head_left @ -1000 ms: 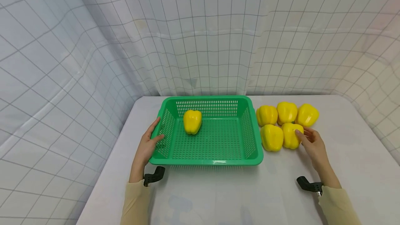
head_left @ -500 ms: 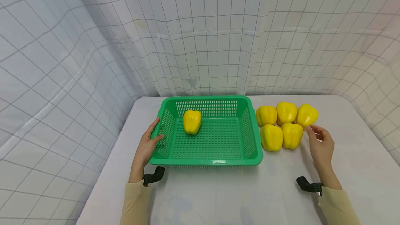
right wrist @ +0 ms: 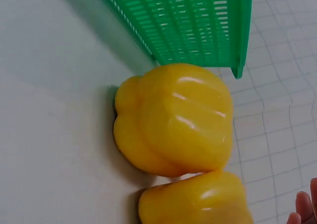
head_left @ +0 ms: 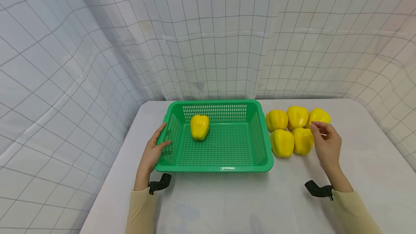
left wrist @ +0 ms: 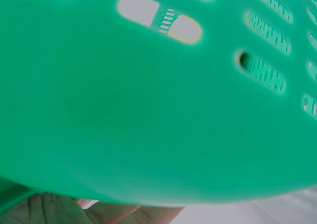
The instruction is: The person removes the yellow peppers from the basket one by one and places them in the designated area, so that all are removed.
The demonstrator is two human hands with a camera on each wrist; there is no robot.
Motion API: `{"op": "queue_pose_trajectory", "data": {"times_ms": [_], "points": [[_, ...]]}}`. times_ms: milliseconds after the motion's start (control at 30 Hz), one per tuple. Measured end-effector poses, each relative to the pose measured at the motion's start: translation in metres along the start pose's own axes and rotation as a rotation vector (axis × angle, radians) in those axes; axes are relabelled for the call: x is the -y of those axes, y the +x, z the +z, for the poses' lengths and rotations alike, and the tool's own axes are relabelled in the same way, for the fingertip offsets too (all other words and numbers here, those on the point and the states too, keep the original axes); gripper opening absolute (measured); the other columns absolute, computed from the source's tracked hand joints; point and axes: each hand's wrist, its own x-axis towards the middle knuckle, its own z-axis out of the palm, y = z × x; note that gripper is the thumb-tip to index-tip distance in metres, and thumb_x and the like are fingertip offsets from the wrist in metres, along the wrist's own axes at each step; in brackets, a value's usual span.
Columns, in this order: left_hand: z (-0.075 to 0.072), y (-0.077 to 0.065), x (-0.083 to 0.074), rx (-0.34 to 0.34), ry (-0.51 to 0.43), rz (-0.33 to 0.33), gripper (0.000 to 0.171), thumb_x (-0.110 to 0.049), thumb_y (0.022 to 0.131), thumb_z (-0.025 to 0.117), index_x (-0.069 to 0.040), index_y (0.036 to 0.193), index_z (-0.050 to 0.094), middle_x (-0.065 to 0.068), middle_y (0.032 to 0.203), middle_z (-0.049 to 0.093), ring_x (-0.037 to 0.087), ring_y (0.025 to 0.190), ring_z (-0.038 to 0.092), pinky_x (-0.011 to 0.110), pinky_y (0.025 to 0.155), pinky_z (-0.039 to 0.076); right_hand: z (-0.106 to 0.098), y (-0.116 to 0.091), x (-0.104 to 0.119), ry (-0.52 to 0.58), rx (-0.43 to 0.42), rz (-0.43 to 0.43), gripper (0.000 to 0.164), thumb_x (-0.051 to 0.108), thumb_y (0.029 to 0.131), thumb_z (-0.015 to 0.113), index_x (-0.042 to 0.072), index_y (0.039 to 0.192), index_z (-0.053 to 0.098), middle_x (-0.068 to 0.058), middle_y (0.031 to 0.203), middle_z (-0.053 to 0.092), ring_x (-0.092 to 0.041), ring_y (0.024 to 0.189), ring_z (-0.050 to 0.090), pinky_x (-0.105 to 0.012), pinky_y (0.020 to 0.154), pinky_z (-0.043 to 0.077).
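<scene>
My left hand grips the left rim of a green plastic basket, thumb inside and fingers along the outer wall. A yellow bell pepper lies in the basket, towards its back left. Several more yellow bell peppers sit grouped to the right of the basket. My right hand hovers at that group's right side, fingers loosely bent with nothing seen in them. Nearest to it are the front-right bell pepper and the back-right bell pepper, which the hand partly hides.
The basket's side wall fills most of the left wrist view. White cloth covers the table. A white gridded curtain stands behind and at both sides. The near pepper sits close beside the basket.
My right hand has come off the front-right pepper, drawn right, then moved back left and up over the group. The left hand and the basket stay where they were.
</scene>
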Motion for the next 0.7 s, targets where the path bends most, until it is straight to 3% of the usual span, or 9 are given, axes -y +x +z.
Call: {"op": "queue_pose_trajectory", "data": {"times_ms": [167,267,433,700], "points": [[0.000,0.000,0.000,0.002,-0.003,-0.001,0.064,-0.009,0.098,0.050,-0.027,0.152,0.022,0.004,0.156,0.012,0.029,0.140,0.014,0.052,0.105,0.021,0.007,-0.007,0.040,0.059,0.086,-0.112,0.020,0.003,0.092,0.060,-0.012,0.104,0.062,0.010,0.090,0.061,-0.008,0.080,0.051,-0.018,0.070,0.039],[0.000,0.000,0.000,0.002,-0.002,-0.005,0.064,-0.009,0.098,0.050,-0.027,0.152,0.022,0.004,0.156,0.012,0.028,0.140,0.014,0.052,0.106,0.020,0.012,-0.011,0.059,0.071,0.141,-0.152,0.020,0.005,0.092,0.060,-0.013,0.103,0.062,0.003,0.091,0.063,-0.007,0.081,0.051,-0.019,0.072,0.038],[0.000,0.001,0.000,0.001,0.006,0.001,0.064,-0.009,0.098,0.051,-0.027,0.152,0.023,0.005,0.156,0.013,0.028,0.140,0.013,0.053,0.106,0.019,0.020,-0.018,0.078,0.024,0.225,-0.193,0.023,0.010,0.093,0.061,-0.011,0.103,0.062,-0.001,0.089,0.062,-0.006,0.081,0.050,-0.021,0.075,0.036],[0.000,0.001,0.001,-0.002,-0.003,-0.006,0.064,-0.008,0.098,0.051,-0.027,0.152,0.023,0.005,0.156,0.013,0.029,0.140,0.015,0.052,0.105,0.021,0.032,-0.024,0.099,-0.004,0.368,-0.227,0.016,0.005,0.093,0.060,-0.008,0.102,0.063,-0.010,0.095,0.064,-0.007,0.080,0.054,-0.017,0.072,0.043]]}}
